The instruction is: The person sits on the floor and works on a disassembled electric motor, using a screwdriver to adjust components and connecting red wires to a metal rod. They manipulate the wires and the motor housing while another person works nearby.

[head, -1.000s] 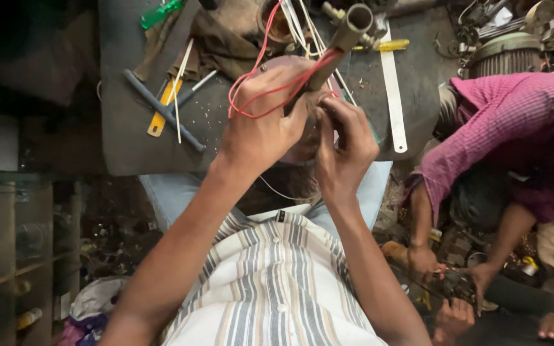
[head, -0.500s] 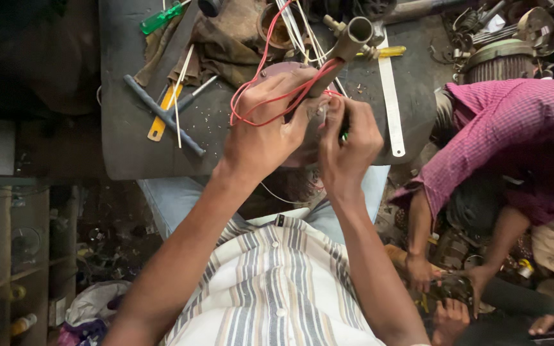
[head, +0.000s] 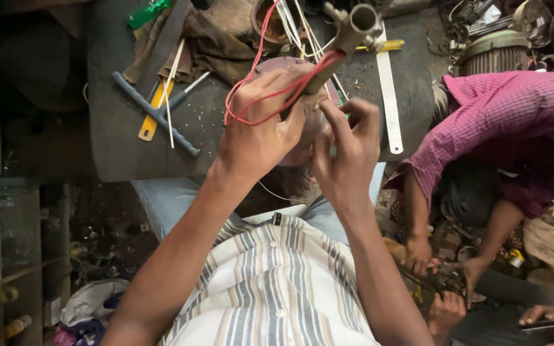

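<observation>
Gripping a round motor part [head: 302,138] up close above the worktop [head: 117,141], our left hand [head: 261,131] wraps over it with fingers curled tight, and loops of red wire [head: 251,96] trail across the back of that hand. We judge the part is lifted this near so the fine work at its rim can be seen. A metal tube [head: 354,29] juts up and away from the part, past our fingertips. Our right hand [head: 344,157] comes in from the side with thumb and fingers drawn together in a pinch, seemingly on something thin at the part's edge; we cannot make out what it pinches.

On the worktop lie a dark T-handled wrench [head: 155,112], a yellow-handled tool [head: 152,118] under it, a white flat strip [head: 389,102] and a crumpled brown rag [head: 206,41]. A green handle [head: 149,11] is cut off at the top edge.

Most of the motor part is hidden behind our hands. To the right, another person in a pink checked shirt [head: 508,128] bends over scattered metal pieces; what their hands work on is too cluttered to tell.
</observation>
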